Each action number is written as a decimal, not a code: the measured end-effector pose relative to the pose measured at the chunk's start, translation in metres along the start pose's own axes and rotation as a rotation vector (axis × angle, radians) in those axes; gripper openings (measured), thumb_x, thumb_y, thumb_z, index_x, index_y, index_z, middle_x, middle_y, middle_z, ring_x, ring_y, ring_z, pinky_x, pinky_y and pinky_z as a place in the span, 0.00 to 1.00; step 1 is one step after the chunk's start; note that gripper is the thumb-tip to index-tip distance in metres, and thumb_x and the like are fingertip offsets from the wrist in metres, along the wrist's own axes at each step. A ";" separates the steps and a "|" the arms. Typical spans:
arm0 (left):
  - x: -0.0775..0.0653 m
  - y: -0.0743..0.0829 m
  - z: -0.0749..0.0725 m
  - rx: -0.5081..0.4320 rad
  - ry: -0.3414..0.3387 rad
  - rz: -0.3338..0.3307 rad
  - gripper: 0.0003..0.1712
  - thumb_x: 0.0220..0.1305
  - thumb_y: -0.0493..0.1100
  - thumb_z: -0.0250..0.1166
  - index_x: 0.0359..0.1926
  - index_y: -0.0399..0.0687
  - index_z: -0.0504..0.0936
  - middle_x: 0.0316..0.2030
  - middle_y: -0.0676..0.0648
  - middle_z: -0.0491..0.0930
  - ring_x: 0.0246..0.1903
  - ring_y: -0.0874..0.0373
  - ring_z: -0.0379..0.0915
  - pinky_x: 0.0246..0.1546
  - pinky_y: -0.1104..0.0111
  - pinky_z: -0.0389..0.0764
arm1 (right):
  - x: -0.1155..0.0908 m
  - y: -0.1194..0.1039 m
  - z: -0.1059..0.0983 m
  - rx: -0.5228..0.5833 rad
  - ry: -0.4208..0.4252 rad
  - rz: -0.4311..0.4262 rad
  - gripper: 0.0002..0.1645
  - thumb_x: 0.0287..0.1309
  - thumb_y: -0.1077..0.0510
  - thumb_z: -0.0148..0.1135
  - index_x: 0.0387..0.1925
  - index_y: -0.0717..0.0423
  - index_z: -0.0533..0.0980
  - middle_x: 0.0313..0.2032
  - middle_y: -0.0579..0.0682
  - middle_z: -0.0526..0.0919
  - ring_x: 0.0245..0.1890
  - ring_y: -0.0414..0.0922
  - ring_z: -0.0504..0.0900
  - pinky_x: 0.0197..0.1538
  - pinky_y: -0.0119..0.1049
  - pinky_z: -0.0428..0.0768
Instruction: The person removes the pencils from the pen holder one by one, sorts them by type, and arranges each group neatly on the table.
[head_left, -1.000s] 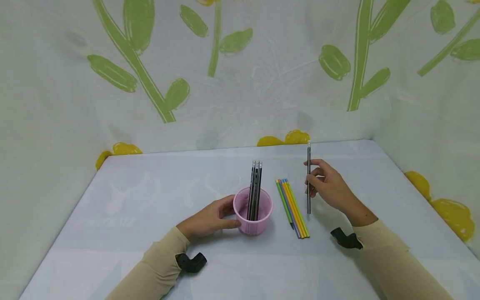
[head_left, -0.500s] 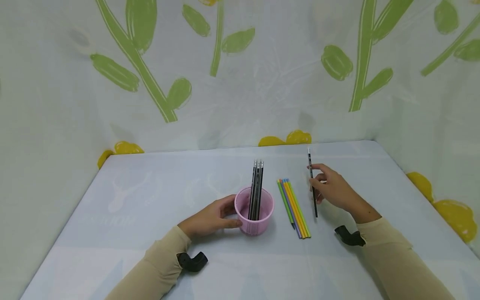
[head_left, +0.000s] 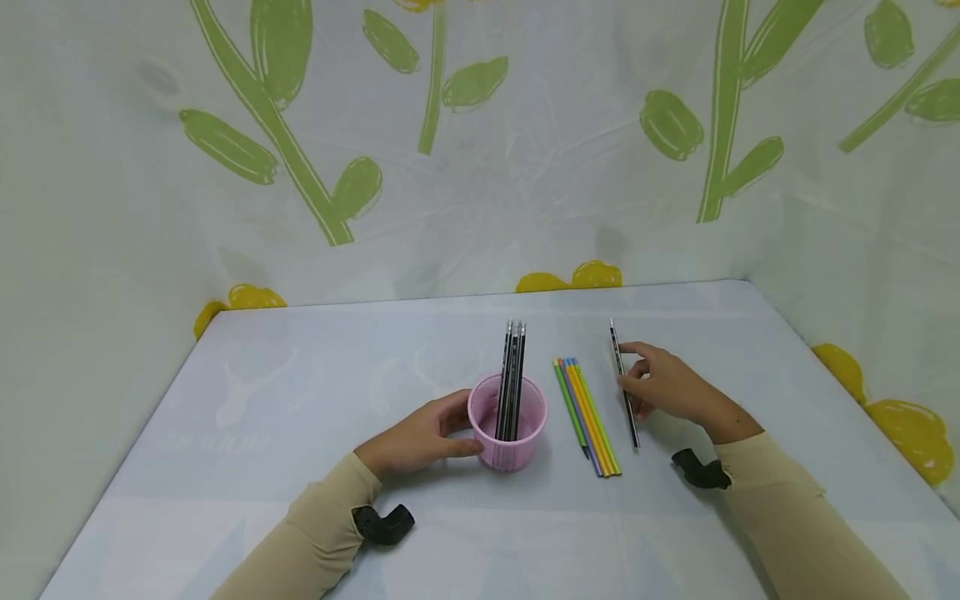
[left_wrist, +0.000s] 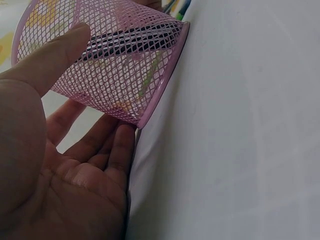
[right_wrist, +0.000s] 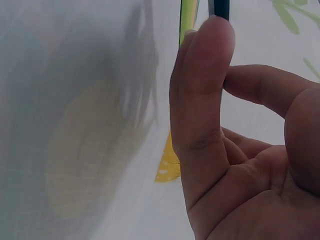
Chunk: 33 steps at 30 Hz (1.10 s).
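In the head view a pink mesh pencil cup [head_left: 507, 455] stands upright, with several black pencils [head_left: 513, 375] leaning inside it, silver ends up. My left hand [head_left: 423, 435] holds the cup from the left. The left wrist view shows the thumb on its mesh wall and the fingers at the side and lower rim. Right of the coloured pencils, my right hand [head_left: 667, 387] pinches a single black pencil [head_left: 632, 425] between thumb and fingers. That pencil lies tilted, close over the table; whether it touches, I cannot tell. In the right wrist view only a short dark end [right_wrist: 220, 7] shows.
Several coloured pencils [head_left: 585, 417], green, purple, yellow and lime, lie side by side between the cup and my right hand. The white table [head_left: 300, 517] meets a wall [head_left: 525, 208] printed with green leaves at the back. Black camera mounts [head_left: 383, 526] sit at both wrists.
My right hand has lowered the black pencil toward the table and nearer to me. The pencil has gone from upright in view to slanting. The left hand and cup have stayed put.
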<state>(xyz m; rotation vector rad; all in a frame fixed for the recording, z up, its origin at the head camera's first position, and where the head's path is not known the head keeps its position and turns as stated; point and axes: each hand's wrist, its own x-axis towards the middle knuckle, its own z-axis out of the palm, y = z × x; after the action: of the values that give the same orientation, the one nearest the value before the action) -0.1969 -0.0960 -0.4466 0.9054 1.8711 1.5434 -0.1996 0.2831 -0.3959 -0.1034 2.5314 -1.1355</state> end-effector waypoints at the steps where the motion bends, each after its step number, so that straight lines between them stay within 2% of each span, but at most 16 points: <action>1: 0.000 0.000 0.000 -0.001 0.001 -0.001 0.38 0.65 0.40 0.68 0.73 0.53 0.63 0.70 0.51 0.68 0.70 0.52 0.65 0.69 0.75 0.66 | 0.000 0.001 0.000 -0.008 -0.006 0.005 0.41 0.69 0.58 0.56 0.75 0.66 0.50 0.37 0.58 0.82 0.23 0.48 0.85 0.32 0.40 0.86; 7: 0.000 0.001 0.000 -0.008 0.005 -0.014 0.39 0.65 0.40 0.69 0.73 0.54 0.63 0.70 0.51 0.68 0.70 0.53 0.64 0.69 0.76 0.65 | 0.002 0.003 0.001 -0.068 -0.038 0.049 0.42 0.69 0.57 0.58 0.75 0.64 0.52 0.37 0.56 0.82 0.22 0.46 0.84 0.31 0.38 0.85; 15: -0.002 0.000 0.000 -0.004 0.009 -0.010 0.39 0.65 0.40 0.69 0.74 0.53 0.63 0.70 0.50 0.68 0.70 0.52 0.66 0.69 0.76 0.66 | 0.001 0.006 0.002 -0.138 -0.060 0.053 0.42 0.68 0.57 0.60 0.75 0.67 0.53 0.36 0.54 0.83 0.20 0.46 0.84 0.30 0.37 0.84; 24: -0.001 -0.004 0.002 -0.003 0.001 -0.005 0.39 0.65 0.39 0.68 0.74 0.52 0.63 0.70 0.50 0.68 0.70 0.51 0.65 0.69 0.75 0.66 | -0.004 0.004 0.004 -0.181 -0.068 0.078 0.42 0.66 0.59 0.62 0.73 0.70 0.54 0.38 0.56 0.82 0.20 0.43 0.83 0.27 0.38 0.85; 33: 0.001 0.000 0.000 0.004 0.007 -0.010 0.39 0.65 0.39 0.68 0.73 0.54 0.63 0.70 0.51 0.68 0.70 0.52 0.65 0.69 0.76 0.66 | -0.002 0.003 0.006 -0.221 -0.050 0.089 0.42 0.66 0.58 0.63 0.74 0.68 0.56 0.37 0.55 0.81 0.20 0.43 0.81 0.26 0.38 0.84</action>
<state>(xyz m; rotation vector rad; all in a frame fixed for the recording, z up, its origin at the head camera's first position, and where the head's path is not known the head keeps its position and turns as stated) -0.1972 -0.0955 -0.4469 0.8914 1.8814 1.5397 -0.1954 0.2819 -0.4012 -0.0733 2.5805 -0.8070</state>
